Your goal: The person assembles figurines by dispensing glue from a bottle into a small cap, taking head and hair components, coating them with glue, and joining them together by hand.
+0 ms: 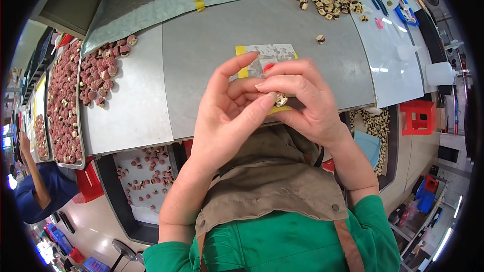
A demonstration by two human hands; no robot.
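Note:
Over the near edge of the bench, my two hands meet around a small cream-and-dark piece (281, 100). The left hand (229, 103) pinches it with thumb and fingers, its index finger raised. My right hand (307, 98) curls its fingers about the other side of the piece. A small red piece (269, 67) shows just beyond the right fingertips; whether a finger touches it I cannot tell. Behind the hands lies a worn whitish card (275, 50) edged with yellow tape, partly hidden by them.
Cream-and-dark pieces (333, 2) are heaped at the back right. Pink bumpy pieces (101, 68) lie on the left, beside a full tray (83, 136). Below the bench are a left drawer (113, 191) and a right bin (390, 166). Another person's arm (35, 171) is at far left.

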